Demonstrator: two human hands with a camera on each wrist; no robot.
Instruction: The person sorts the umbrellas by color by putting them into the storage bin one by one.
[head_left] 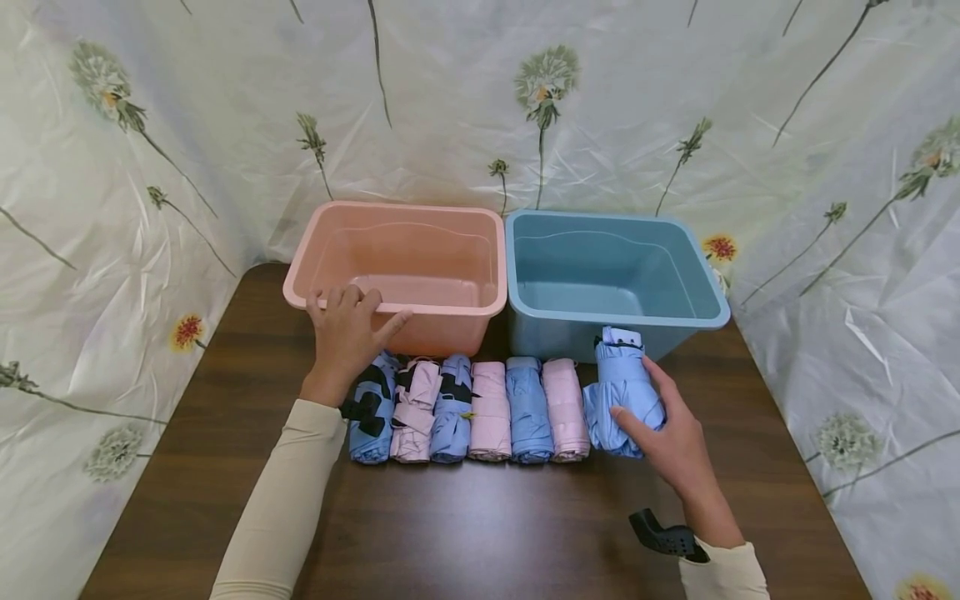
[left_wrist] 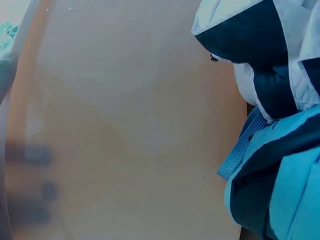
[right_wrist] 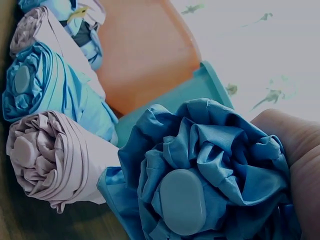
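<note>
My right hand (head_left: 678,442) grips a blue folded umbrella (head_left: 624,392), its thumb on the near side. The umbrella is raised in front of the blue bin, and its loose cloth and oval end cap show in the right wrist view. My left hand (head_left: 345,329) holds the front rim of the pink bin (head_left: 405,312), fingers over the edge and thumb outside. Below it lies a row of rolled umbrellas, including a blue one with black patches (head_left: 372,417), a pink one (head_left: 490,412), a plain blue one (head_left: 529,412) and another pink one (head_left: 566,412).
The blue bin (head_left: 618,319) stands right beside the pink one at the back of the dark wooden table (head_left: 465,533). Behind and at both sides hangs a pale flowered curtain (head_left: 450,100). A black band (head_left: 663,536) sits on the right wrist.
</note>
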